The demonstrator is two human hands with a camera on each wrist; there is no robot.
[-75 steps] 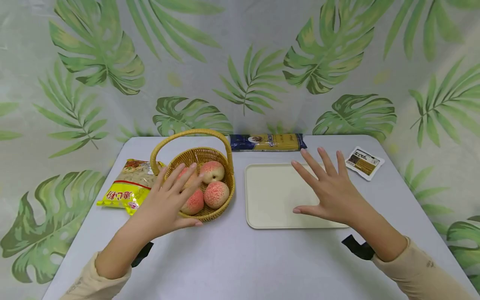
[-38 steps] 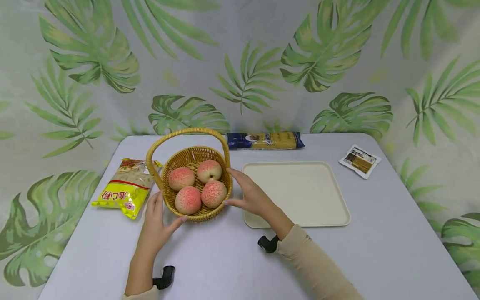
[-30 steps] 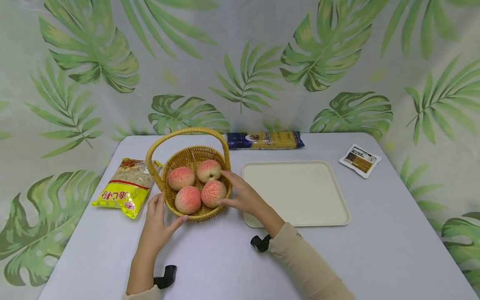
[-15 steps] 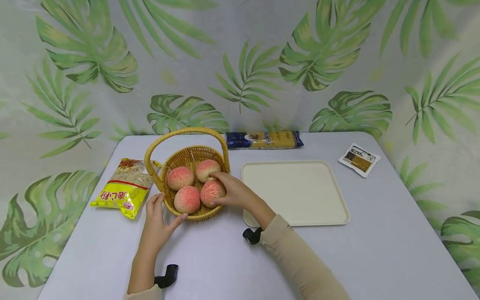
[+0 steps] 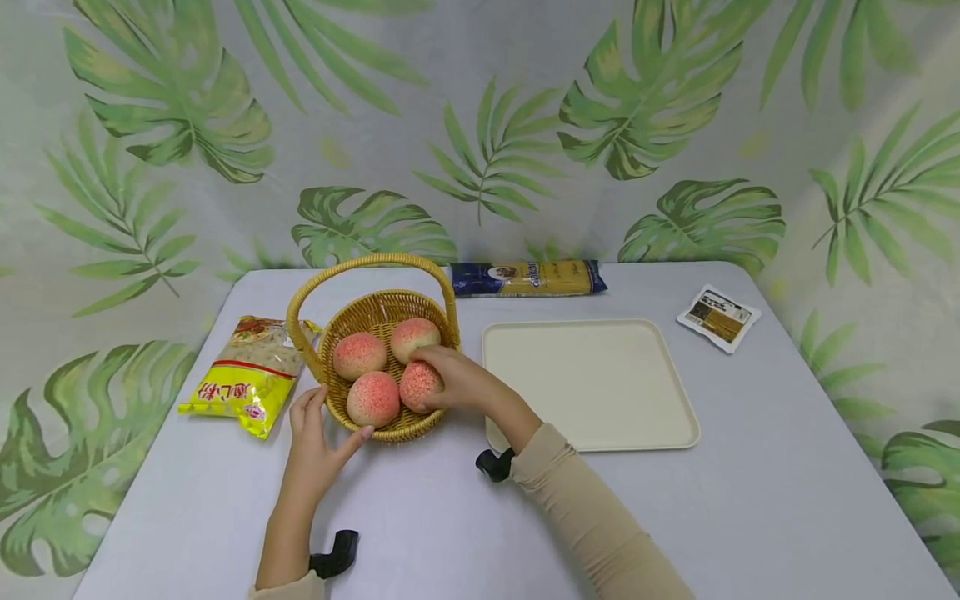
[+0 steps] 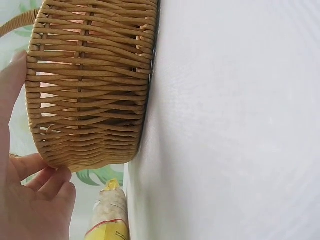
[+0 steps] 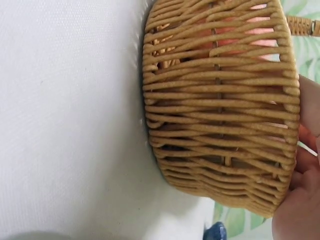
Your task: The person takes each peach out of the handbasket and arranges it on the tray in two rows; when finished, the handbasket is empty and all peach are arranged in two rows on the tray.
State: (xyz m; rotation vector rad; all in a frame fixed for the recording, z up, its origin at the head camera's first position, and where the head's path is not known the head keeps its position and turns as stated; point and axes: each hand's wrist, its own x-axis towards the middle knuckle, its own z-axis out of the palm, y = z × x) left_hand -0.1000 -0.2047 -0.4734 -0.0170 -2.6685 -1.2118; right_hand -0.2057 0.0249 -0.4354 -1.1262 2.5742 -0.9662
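Red Chinese characters mark the bag (image 5: 247, 379), frame left. Left of centre, the right hand (image 5: 463, 382) curls round a pink-speckled peach (image 5: 419, 386) in a basket (image 5: 407, 432); the left hand (image 5: 311, 440), thumb apart, grips the basket's rim.

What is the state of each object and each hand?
Brown woven basket, upright
Front-right round pink peach, gripped
Three other round pink peaches, resting ungripped
Cream rectangular tray, lying flat
Yellow plastic bag, lying, apparently closed
Long blue-gold packet, lying, apparently closed
Small white sachet, lying flat
Left hand, holding the basket
Right hand, gripping the front-right peach
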